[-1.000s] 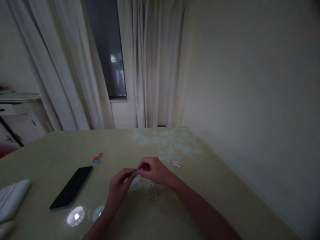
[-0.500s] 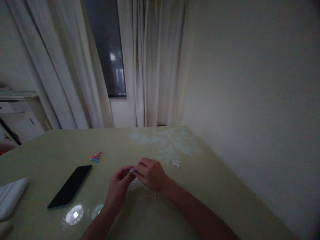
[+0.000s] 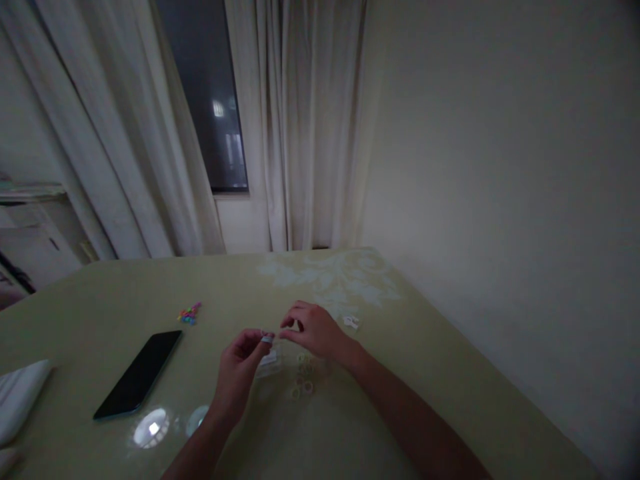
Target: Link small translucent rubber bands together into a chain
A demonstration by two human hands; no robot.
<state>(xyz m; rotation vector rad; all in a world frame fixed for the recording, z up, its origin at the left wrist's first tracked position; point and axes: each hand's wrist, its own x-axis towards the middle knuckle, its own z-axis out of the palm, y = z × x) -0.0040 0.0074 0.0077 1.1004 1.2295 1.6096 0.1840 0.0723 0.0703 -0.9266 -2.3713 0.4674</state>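
My left hand (image 3: 240,367) pinches a small pale-blue and white piece (image 3: 267,339) between thumb and forefinger; its exact kind is too small to make out. Just to the right of it is my right hand (image 3: 315,330), its fingers curved and a small gap showing between thumb and forefinger. I see nothing plainly held there. Beneath my hands lies a small clear case (image 3: 270,360) with something white in it, partly hidden by my left hand. Several pale yellowish rings (image 3: 308,387) lie on the table below my right hand.
A black phone (image 3: 140,373) lies at the left, with a heap of small colourful pieces (image 3: 190,313) behind it. Small white pieces (image 3: 351,322) lie right of my right hand. A white object (image 3: 23,400) stands at the left edge. A wall (image 3: 500,233) borders the table's right side.
My right hand has drawn back up and to the right from my left hand, uncovering the pale piece and more rings. My left hand has hardly moved.
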